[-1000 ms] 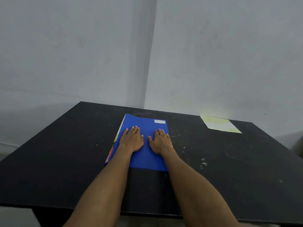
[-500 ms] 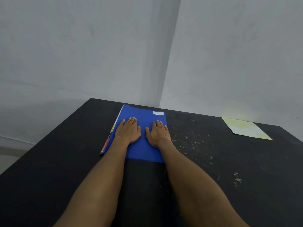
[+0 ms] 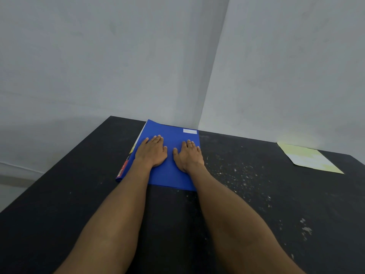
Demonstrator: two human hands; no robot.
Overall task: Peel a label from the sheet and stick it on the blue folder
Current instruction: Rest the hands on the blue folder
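A blue folder (image 3: 170, 176) lies flat on the black table (image 3: 59, 194), its far edge near the wall corner. A small white label (image 3: 190, 131) is stuck at its far right corner. My left hand (image 3: 152, 151) rests palm down on the folder's left half. Beside it, my right hand (image 3: 188, 156) lies palm down on the right half. Both hands are flat with fingers together and hold nothing. The pale yellow label sheet (image 3: 310, 158) lies far off to the right, near the table's back edge.
Grey walls meet in a corner just behind the folder. White specks and flakes (image 3: 241, 173) are scattered over the table between the folder and the sheet. Coloured page edges (image 3: 124, 167) stick out along the folder's left side.
The view has shifted left and closer, so the yellow sheet now sits further right in frame. Both hands stay flat on the folder in the same places.
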